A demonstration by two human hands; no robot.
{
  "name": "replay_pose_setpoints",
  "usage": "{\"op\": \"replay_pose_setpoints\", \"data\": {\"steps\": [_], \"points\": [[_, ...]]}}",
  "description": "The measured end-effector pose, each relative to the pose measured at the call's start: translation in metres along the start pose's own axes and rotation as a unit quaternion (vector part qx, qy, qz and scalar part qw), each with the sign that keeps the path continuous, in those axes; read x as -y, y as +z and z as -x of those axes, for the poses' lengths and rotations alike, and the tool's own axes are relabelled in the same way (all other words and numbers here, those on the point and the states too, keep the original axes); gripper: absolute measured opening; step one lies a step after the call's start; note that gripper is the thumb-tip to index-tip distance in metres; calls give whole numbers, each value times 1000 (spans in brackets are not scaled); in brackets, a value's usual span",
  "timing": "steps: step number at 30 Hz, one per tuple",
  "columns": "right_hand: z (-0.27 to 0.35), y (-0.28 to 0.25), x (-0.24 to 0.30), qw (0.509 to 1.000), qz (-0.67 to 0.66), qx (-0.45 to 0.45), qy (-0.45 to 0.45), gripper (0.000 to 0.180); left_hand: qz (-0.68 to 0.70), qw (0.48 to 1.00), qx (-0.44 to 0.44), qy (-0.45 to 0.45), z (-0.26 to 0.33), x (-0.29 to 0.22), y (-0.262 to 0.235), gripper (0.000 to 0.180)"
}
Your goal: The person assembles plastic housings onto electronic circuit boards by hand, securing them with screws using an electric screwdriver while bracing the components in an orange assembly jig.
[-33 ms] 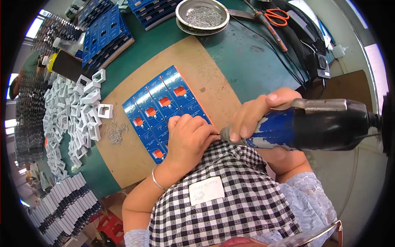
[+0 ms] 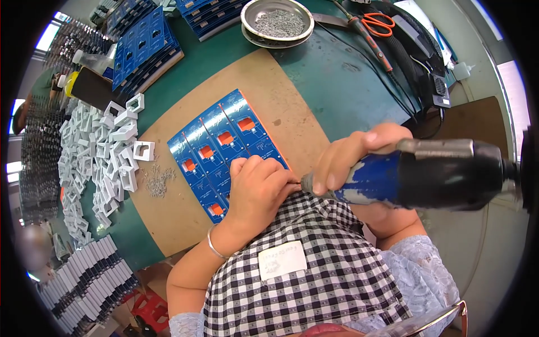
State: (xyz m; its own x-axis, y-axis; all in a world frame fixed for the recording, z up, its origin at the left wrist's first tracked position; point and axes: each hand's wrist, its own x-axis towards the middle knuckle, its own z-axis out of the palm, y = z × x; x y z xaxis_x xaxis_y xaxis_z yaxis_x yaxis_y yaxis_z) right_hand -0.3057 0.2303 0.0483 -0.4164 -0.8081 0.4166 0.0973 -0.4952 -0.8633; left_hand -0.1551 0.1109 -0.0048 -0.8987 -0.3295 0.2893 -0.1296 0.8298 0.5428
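Observation:
A blue circuit board panel [image 2: 210, 126] with square cut-outs lies on a brown board [image 2: 264, 78]; orange shows through the cut-outs and along its right edge. My left hand [image 2: 255, 188] rests over the panel's near part. Its thumb and index finger are pinched at the near right edge, by the driver's tip; what they hold is hidden. My right hand [image 2: 348, 160] is wrapped round the front of a blue and black power screwdriver [image 2: 432, 174]. The tool lies nearly level, its nose toward my left fingertips. The bit's contact point cannot be made out.
Loose small metal pieces [image 2: 157, 181] lie beside a heap of white plastic frames [image 2: 104, 151]. A metal bowl of small parts [image 2: 279, 23] stands at the back, near stacked blue panels [image 2: 143, 48]. A soldering iron [image 2: 370, 42] and orange-handled scissors [image 2: 377, 23] lie back right.
The rear of the power screwdriver has dipped slightly in my right hand. My left hand and the panel stay put. A blurred round shape has appeared at the far left edge.

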Motion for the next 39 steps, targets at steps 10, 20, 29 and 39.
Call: {"op": "replay_pose_setpoints", "data": {"steps": [10, 20, 29, 39], "points": [[-13, 18, -6, 999, -4, 29, 41, 56, 11, 998, 53, -25, 1, -2, -9, 48], [-19, 9, -34, 997, -31, 57, -38, 57, 51, 997, 42, -27, 5, 0, -4, 54], [-76, -85, -43, 929, 57, -274, 242, 30, 126, 991, -9, -35, 20, 3, -16, 41], [-100, -124, -65, 767, 573, -97, 272, 69, 196, 926, -228, -227, 107, 61, -62, 32]]}}
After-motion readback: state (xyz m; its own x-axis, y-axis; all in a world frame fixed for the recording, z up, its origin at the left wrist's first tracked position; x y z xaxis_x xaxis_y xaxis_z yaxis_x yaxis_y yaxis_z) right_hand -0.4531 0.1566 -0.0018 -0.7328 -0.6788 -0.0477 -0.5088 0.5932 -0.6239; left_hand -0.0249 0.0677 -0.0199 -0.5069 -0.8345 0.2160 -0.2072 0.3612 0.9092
